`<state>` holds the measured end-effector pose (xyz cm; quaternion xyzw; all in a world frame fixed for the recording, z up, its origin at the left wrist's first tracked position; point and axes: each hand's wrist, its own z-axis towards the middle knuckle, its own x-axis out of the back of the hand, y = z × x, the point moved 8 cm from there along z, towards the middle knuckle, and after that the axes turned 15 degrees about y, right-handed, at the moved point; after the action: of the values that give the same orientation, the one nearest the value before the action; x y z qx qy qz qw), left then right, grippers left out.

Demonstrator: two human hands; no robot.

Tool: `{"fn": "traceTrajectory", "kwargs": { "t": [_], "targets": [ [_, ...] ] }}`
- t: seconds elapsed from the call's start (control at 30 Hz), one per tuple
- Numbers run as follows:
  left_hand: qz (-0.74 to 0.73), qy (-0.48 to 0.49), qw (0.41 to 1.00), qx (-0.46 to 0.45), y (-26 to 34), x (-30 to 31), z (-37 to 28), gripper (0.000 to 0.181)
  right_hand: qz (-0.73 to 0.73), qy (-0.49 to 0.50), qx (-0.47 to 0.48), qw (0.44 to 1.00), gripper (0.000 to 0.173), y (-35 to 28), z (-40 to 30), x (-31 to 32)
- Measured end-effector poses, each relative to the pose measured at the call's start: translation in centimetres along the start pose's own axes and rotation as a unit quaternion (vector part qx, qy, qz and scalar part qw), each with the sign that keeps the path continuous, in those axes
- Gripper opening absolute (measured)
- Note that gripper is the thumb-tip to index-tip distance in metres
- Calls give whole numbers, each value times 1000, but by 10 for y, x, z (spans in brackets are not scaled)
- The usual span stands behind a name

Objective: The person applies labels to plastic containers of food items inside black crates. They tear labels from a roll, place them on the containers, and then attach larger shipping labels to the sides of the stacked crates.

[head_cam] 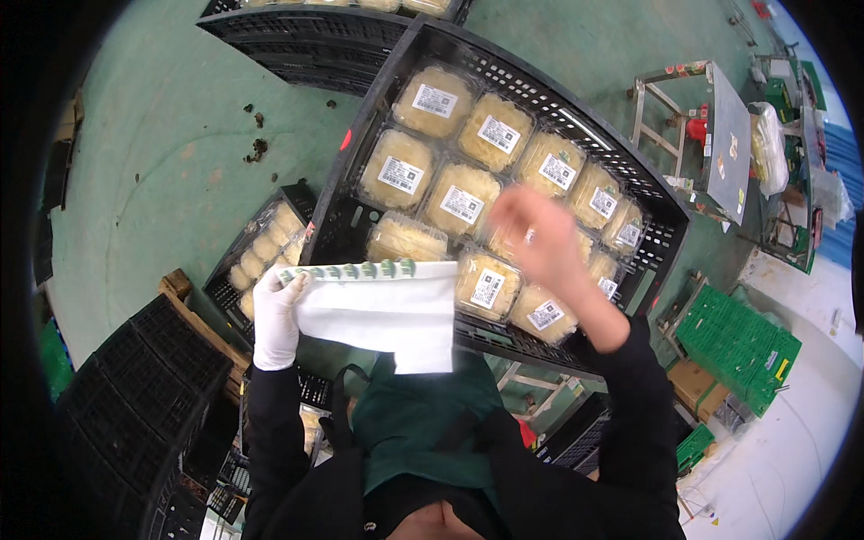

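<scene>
My gloved left hand (278, 322) grips the left end of a white backing sheet (378, 307). A row of small green stickers (349, 271) runs along its upper edge. Bare and blurred by motion, my right hand (536, 229) is over the middle of a black plastic crate (368, 121); whether its fingers hold anything is unclear. Inside the crate lie several clear plastic boxes (462, 197) of pale yellow shredded food, most bearing a white printed label. Green stickers also show on boxes toward the right, such as this box (550, 160). The sheet partly covers a box without a visible label (407, 236).
More black crates (317, 44) stand beyond, and another filled crate (263, 253) is at lower left. Stacked black crates (145, 371) rise on the left beside a wooden pallet (202, 317). A metal table (725, 145) and green crates (736, 341) are at right.
</scene>
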<state>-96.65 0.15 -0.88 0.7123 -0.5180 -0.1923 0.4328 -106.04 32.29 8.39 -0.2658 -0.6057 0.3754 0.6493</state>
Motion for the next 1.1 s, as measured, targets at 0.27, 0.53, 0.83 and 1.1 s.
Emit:
{"fn": "traceTrajectory", "kwargs": {
  "t": [0.27,0.53,0.83,1.1],
  "targets": [
    [-26,-18,999,37,-6,4,-3,6,-218,310,-200,904,38,206,73,-23],
    [-5,5,999,40,-12,22,5,6,-95,296,-173,935,26,155,119,-69],
    [14,61,998,15,15,25,20,6,-57,-14,-78,995,16,83,108,-122],
    [21,17,999,27,26,10,28,7,-102,-207,285,930,17,-67,3,-131]
  ]
}}
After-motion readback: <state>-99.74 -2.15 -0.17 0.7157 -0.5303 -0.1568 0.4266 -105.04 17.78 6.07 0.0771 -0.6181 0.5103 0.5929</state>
